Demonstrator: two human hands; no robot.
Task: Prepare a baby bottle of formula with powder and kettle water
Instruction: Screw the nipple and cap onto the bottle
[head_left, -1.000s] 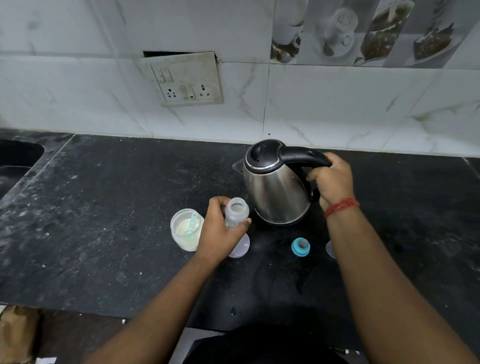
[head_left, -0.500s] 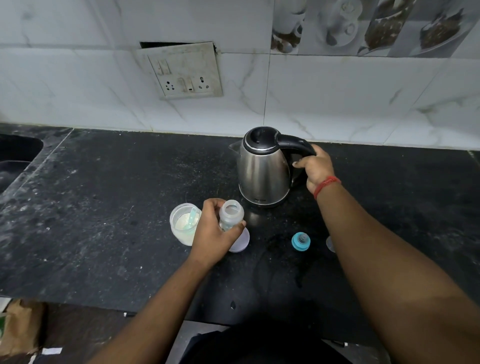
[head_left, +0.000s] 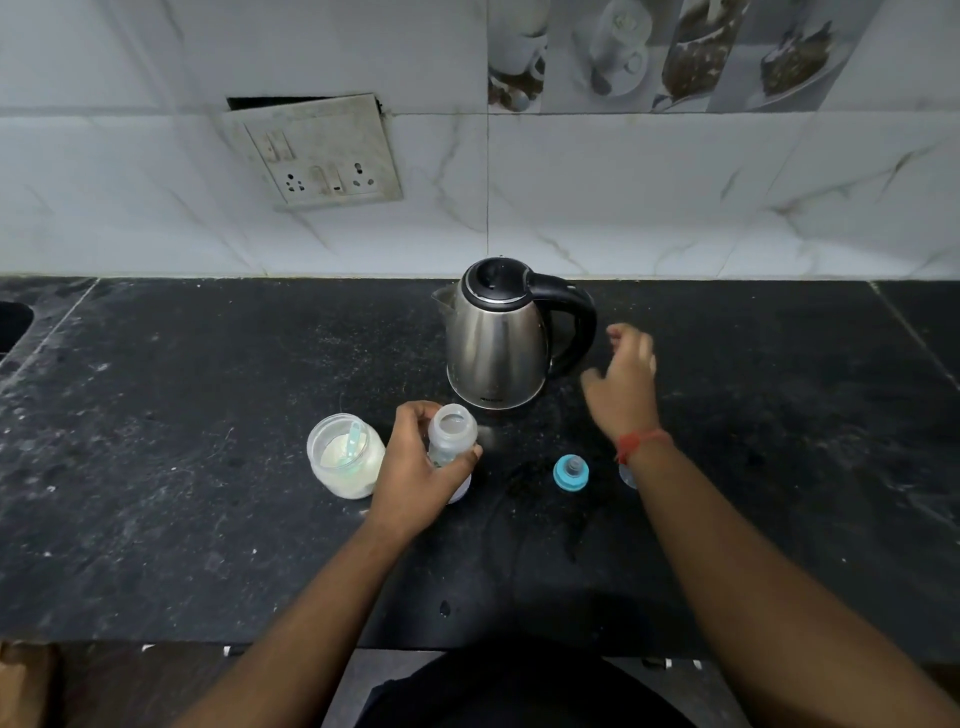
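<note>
Gripping the open bottle (head_left: 451, 435) upright, my left hand (head_left: 415, 475) steadies it. Right hand (head_left: 623, 387) hangs slack, empty, beside the kettle (head_left: 496, 343). Kettle likely heavy; take its black handle (head_left: 571, 319).

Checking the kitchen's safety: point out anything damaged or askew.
The dirty white wall socket plate hangs crooked on the marble tiles, leaving a dark open gap above its top edge. Nothing else stands out.

Brushed steel kettle (head_left: 496, 345), translucent plastic bottle (head_left: 451, 432), speckled matt stone counter (head_left: 208, 405).
</note>
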